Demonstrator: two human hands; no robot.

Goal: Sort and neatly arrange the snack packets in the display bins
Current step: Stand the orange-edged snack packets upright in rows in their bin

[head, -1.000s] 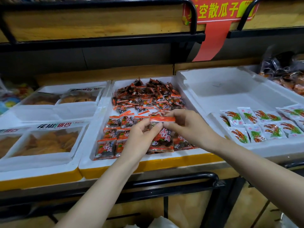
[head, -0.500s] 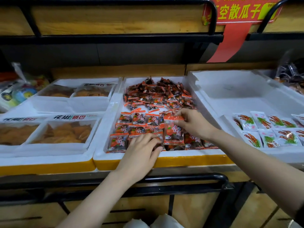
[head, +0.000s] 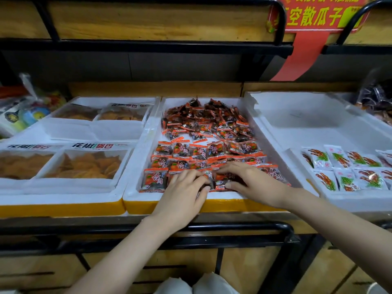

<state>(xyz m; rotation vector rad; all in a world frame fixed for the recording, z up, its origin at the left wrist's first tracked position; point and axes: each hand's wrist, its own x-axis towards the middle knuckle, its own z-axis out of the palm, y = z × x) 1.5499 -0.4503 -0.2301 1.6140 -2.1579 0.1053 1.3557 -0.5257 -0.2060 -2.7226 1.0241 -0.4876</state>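
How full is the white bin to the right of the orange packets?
Mostly empty: the white bin is bare at the back, with white packets only along its front.

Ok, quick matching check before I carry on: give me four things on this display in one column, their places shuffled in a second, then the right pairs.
Things
1. orange packets
2. white packets
3. boxed chips
4. red sign

Places
A. left bin
B. hanging from the upper shelf
C. middle bin
D. front of the right bin

Pairs: 1-C, 2-D, 3-A, 4-B.
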